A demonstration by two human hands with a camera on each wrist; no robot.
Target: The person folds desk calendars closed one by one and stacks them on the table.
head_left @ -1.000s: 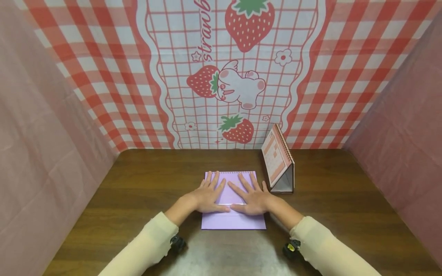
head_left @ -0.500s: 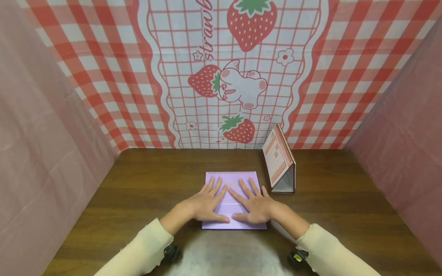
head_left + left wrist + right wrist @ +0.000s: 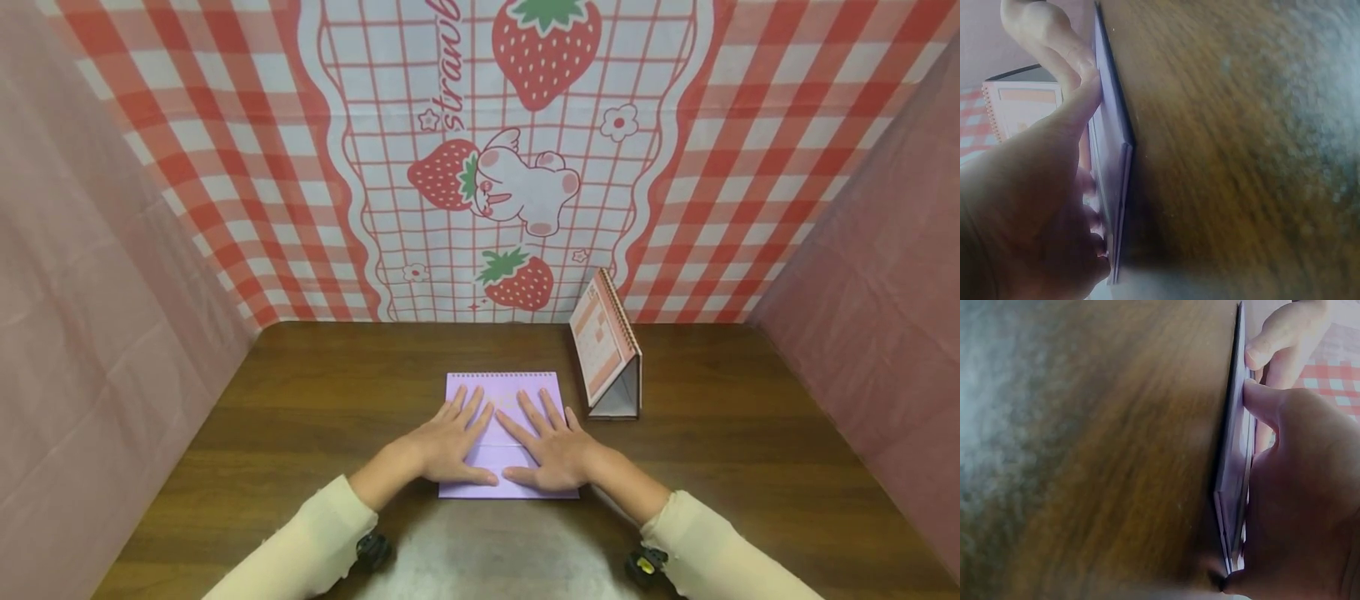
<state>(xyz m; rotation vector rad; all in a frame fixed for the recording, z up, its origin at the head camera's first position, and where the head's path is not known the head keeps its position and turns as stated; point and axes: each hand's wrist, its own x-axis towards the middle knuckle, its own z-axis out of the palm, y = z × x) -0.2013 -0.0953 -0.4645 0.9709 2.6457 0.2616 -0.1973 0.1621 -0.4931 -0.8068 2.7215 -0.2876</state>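
Note:
A purple spiral-bound desk calendar point(image 3: 502, 458) lies folded flat on the wooden table, its coil along the far edge. My left hand point(image 3: 448, 446) rests on its left half with fingers spread, the thumb pointing inward over the near panel. On the right half my right hand point(image 3: 558, 450) lies the same way, its fingers fanned out. Both thumbs come close to each other without meeting. In the left wrist view the calendar point(image 3: 1110, 125) shows edge-on as a thin stack beneath the left palm. The right wrist view shows its edge point(image 3: 1230, 469) under the right thumb.
A second desk calendar point(image 3: 603, 346), pink and white, stands upright as a tent just beyond the right hand. The wooden table point(image 3: 315, 383) meets a red-checked strawberry cloth point(image 3: 517, 192) at the back. Pink cloth point(image 3: 112, 292) hangs at both sides.
Both hands have slid toward the near edge of the purple calendar, baring its coil and far strip. The last half second shows almost no motion. The upright calendar stays put.

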